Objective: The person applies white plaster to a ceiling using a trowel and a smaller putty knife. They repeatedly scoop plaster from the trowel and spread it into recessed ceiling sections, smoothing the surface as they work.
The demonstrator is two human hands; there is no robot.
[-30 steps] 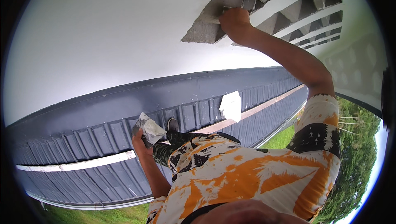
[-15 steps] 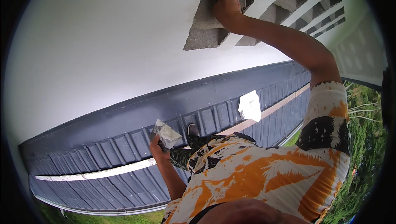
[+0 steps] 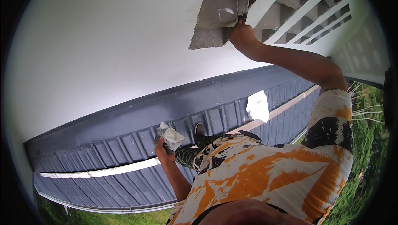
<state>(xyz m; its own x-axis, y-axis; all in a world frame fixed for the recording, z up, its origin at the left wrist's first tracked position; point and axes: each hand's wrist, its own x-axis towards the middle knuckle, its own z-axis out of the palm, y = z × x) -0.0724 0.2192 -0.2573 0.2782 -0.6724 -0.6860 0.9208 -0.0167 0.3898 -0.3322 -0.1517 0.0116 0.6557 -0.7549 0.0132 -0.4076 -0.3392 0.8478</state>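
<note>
The left hand is clutching a pale lump that tilting could drop, the right hand pinching a dark tool.

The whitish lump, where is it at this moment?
In the head view, the whitish lump is in the left hand, left of centre, left of the dark shoe.

No readable text — no legible labels, numbers, signs

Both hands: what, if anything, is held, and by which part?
Left hand: a pale grey piece, by its lower left edge. Right hand: something dark beside it; can't tell whether it's held.
</note>
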